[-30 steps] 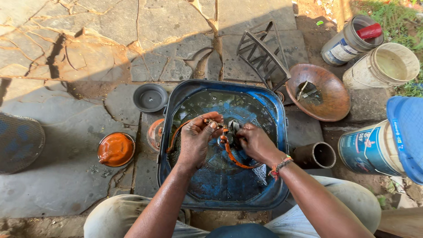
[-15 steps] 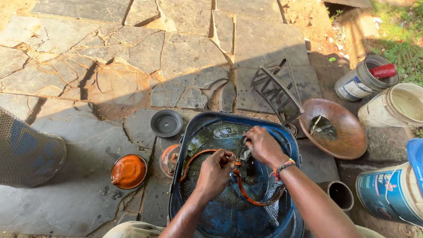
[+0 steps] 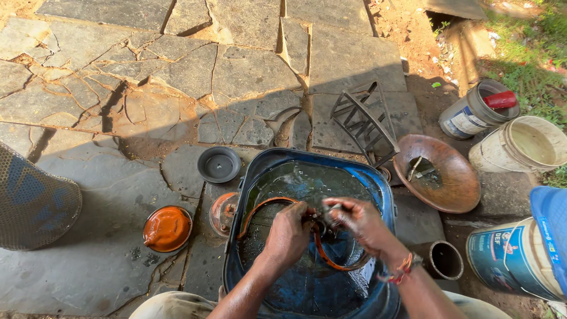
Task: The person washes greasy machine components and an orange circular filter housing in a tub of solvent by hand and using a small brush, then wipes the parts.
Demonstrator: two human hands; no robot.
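Note:
A blue plastic tub (image 3: pixel 383 195) holding dark oily liquid sits on the stone paving in front of me. Over its middle my left hand (image 3: pixel 289 231) and my right hand (image 3: pixel 359 221) both grip a small metal part (image 3: pixel 319 224) with a thin orange hose (image 3: pixel 331 260) attached. The hose loops left toward the tub's rim and curves down under my right hand. Both hands are wet and close together, almost touching.
Left of the tub lie an orange lid (image 3: pixel 168 228), a dark round cap (image 3: pixel 219 164) and a rusty round piece (image 3: pixel 223 211). A metal rack (image 3: pixel 363 121), a rusty pan (image 3: pixel 438 180), a short pipe (image 3: pixel 446 260) and several buckets (image 3: pixel 520 145) stand to the right. A mesh basket (image 3: pixel 32 201) is far left.
My right hand came down from the tub's far side to meet my left hand at the part. The view shifted slightly between frames.

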